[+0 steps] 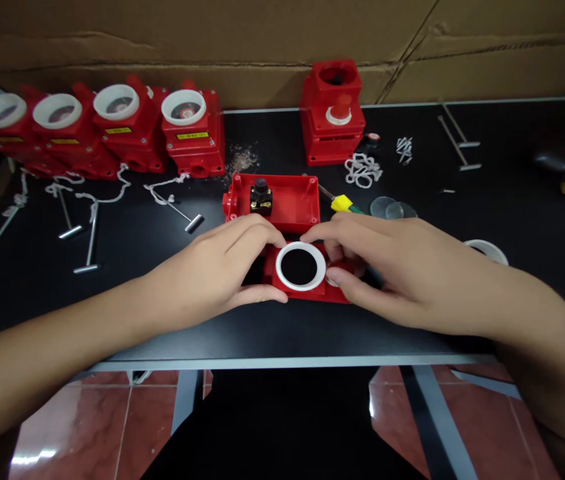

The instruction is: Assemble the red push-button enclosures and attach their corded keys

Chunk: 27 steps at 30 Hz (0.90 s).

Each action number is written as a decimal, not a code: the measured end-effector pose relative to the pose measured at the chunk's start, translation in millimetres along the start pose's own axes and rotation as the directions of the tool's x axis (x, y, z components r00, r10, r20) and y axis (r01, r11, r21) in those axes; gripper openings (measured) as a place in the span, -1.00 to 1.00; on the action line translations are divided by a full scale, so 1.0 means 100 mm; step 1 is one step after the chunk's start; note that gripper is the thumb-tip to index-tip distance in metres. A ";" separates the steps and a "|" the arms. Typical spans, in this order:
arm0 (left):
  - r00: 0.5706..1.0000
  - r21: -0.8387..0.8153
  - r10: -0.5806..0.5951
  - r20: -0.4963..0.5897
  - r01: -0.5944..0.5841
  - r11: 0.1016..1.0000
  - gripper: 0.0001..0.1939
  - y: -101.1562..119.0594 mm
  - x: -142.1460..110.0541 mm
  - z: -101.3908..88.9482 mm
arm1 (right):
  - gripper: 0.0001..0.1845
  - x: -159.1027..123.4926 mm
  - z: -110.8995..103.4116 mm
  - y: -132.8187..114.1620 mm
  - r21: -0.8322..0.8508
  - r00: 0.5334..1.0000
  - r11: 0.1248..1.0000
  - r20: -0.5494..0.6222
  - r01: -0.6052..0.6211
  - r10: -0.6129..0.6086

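In front of me on the black table lies a red plastic cover [340, 293] with a white ring [278, 267] on top. My left hand [227, 267] grips the ring's left side, index finger at its upper edge and thumb at its lower edge. From the right, my right hand [407, 267] closes on the ring, its index finger at the upper edge and its thumb at the right side. The fingers hide parts of the cover. Just behind stands an open red box [290, 200] with a black switch block [261, 200] inside.
Several assembled red boxes [195, 143] with corded metal hammers [87, 247] stand at the back left. At the back are another red unit [332, 127], white cord [362, 170] and small screws [404, 150]. A yellow-green screwdriver [342, 203] and clear discs [382, 207] lie nearer.
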<state>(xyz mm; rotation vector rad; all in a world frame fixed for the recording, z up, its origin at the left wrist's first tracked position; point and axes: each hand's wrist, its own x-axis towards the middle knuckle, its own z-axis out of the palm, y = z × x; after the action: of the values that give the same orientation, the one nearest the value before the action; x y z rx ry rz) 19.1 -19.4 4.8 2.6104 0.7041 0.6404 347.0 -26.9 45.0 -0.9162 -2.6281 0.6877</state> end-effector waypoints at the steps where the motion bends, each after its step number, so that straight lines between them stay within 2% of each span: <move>1: 1.000 -0.004 -0.001 0.000 0.001 1.000 -0.51 0.00 0.00 0.00 | -0.60 0.00 -0.01 0.01 0.006 1.000 1.000 0.005 0.001 -0.001; 14: 1.000 0.013 0.016 -0.011 -0.016 1.000 -0.48 0.00 0.00 0.01 | -0.61 0.00 0.02 0.08 0.049 0.999 0.997 -0.005 0.052 -0.052; 21: 1.000 0.018 0.024 -0.002 -0.024 1.000 -0.50 0.02 0.01 -0.01 | -0.64 0.00 0.01 0.06 0.028 1.000 0.999 0.000 0.024 -0.024; 27: 0.999 0.020 0.037 -0.007 -0.037 0.999 -0.53 0.04 0.02 0.00 | -0.69 0.02 0.09 0.01 -0.018 1.000 1.000 -0.022 0.007 -0.008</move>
<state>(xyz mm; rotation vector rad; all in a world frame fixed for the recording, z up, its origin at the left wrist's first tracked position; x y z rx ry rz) 21.9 -21.6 7.1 2.6465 0.6691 0.6568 342.4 -27.8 37.2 -0.9132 -2.6213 0.6493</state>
